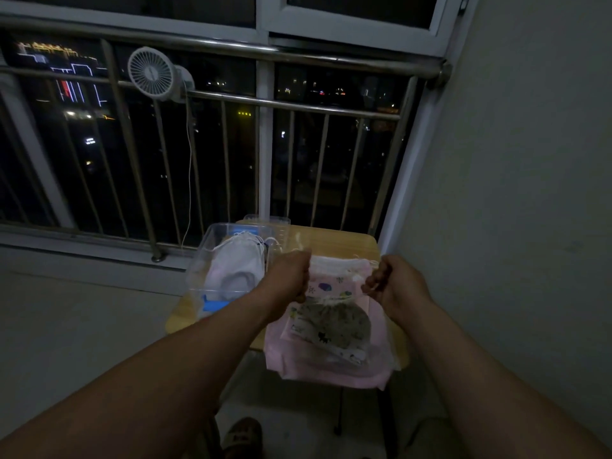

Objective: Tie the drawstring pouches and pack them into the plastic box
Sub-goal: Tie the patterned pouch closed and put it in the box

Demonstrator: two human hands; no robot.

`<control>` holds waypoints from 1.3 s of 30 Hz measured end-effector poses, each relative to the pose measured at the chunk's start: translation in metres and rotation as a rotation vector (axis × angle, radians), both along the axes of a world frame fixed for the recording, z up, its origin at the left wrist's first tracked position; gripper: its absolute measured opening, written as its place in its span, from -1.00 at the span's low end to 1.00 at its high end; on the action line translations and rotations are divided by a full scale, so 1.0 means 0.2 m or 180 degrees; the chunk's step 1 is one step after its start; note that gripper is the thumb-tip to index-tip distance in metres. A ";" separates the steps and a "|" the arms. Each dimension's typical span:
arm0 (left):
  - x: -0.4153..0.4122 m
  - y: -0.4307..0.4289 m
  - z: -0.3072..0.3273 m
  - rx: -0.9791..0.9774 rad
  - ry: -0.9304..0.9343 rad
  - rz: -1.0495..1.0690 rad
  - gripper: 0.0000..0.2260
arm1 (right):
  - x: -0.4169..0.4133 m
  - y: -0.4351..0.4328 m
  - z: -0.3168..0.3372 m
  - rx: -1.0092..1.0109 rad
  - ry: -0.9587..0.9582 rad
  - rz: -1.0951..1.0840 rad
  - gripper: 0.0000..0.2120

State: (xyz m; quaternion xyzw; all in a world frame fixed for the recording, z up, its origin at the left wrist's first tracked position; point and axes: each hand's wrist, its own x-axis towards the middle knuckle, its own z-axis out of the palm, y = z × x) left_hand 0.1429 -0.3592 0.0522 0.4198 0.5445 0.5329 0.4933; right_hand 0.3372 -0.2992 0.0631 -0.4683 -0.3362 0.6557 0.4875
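Left hand (287,276), right hand (394,286) on pouch (332,314); others (235,267), seemingly, in box (202,251).

No text, number or brand can be read. The lit signs (71,84) beyond the window (341,94) are glowing outlines and strokes, too small and blurred to make out. The print on the pink pouch (331,288) shows small pictures, among them a black cat shape, not letters.
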 end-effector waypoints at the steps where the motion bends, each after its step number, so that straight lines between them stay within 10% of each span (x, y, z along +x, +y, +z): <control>1: 0.02 0.00 0.04 0.0062 0.0496 -0.0122 -0.66 | -0.01 0.00 0.04 0.0223 -0.0207 0.0148 -0.69; 5: 0.10 0.04 0.20 0.0415 0.1732 -0.0588 -0.65 | -0.10 0.00 0.21 0.1188 -0.1098 0.0679 -0.70; 11: 0.16 0.11 0.26 0.0552 0.1577 -0.0561 -0.69 | -0.17 0.00 0.20 0.1343 -0.0981 0.0794 -0.73; 20: 0.08 0.17 0.21 -0.0071 -0.0367 -0.0450 -0.63 | -0.09 -0.13 -0.12 0.1489 -0.1814 0.1184 -0.82; 27: 0.10 0.19 0.22 -0.0384 -0.0901 -0.0337 -0.61 | -0.13 -0.11 -0.11 0.1482 -0.1433 0.1011 -0.86; 33: 0.01 0.23 0.16 -0.0648 -0.1571 0.0234 -0.62 | -0.10 -0.12 -0.11 0.0271 0.0522 0.1516 -0.75; 39: -0.02 0.22 0.02 -0.0907 -0.1430 0.0559 -0.72 | -0.08 -0.12 -0.21 0.0121 0.0605 0.1287 -0.82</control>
